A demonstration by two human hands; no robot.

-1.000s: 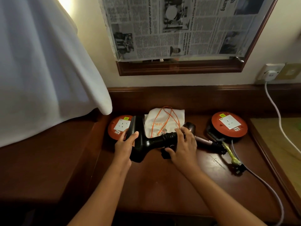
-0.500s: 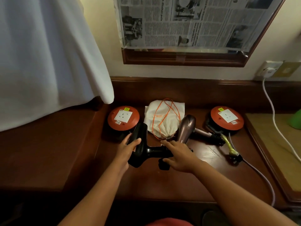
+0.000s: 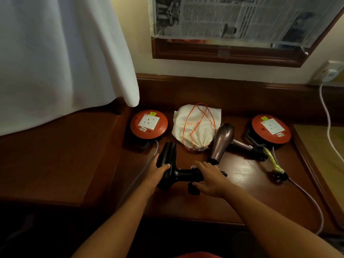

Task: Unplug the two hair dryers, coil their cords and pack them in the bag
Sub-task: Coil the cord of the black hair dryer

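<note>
**Both hands on the black dryer**

My left hand (image 3: 157,169) grips the black plastic hair dryer (image 3: 172,167) by its barrel; my right hand (image 3: 208,178) holds its handle on the dark wooden table (image 3: 242,192); the bronze hair dryer (image 3: 222,141) lies just beyond, touching the white drawstring cloth bag (image 3: 197,127).

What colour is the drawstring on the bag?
Orange drawstring on a white bag, seen in the head view.

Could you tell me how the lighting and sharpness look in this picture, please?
Head view: dim, warm light; soft glare on the dark wooden desk; slight blur throughout, the taped newspaper text unreadable; wide-angle bending at the edges; foreground falls into shadow.
</note>
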